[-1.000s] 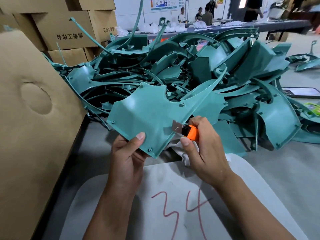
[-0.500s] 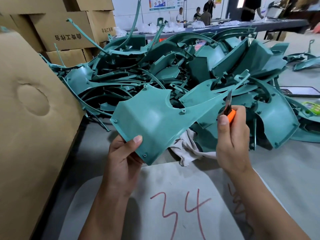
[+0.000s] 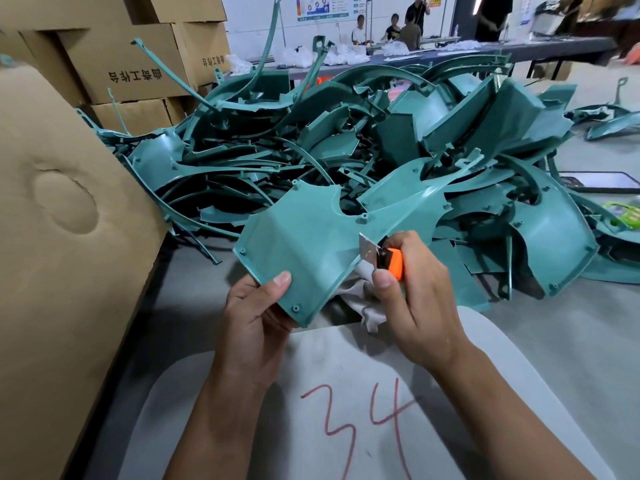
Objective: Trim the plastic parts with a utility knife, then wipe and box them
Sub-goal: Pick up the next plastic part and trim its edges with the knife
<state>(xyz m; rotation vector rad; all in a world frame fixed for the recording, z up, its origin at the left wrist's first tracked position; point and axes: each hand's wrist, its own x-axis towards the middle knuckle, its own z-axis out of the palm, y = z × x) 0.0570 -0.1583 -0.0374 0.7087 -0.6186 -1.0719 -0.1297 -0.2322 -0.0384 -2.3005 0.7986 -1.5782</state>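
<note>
At far left, a tall brown cardboard box beside the grey surface, stacked cartons behind. Left of centre, left hand gripping the lower corner of a teal plastic part held above the surface, thumb flat on its face, other fingers curled out of sight beneath; behind it, a heap of teal parts. Just right, right hand closed round an orange utility knife, thumb along the handle, blade against the part's right edge, over a crumpled cloth.
</note>
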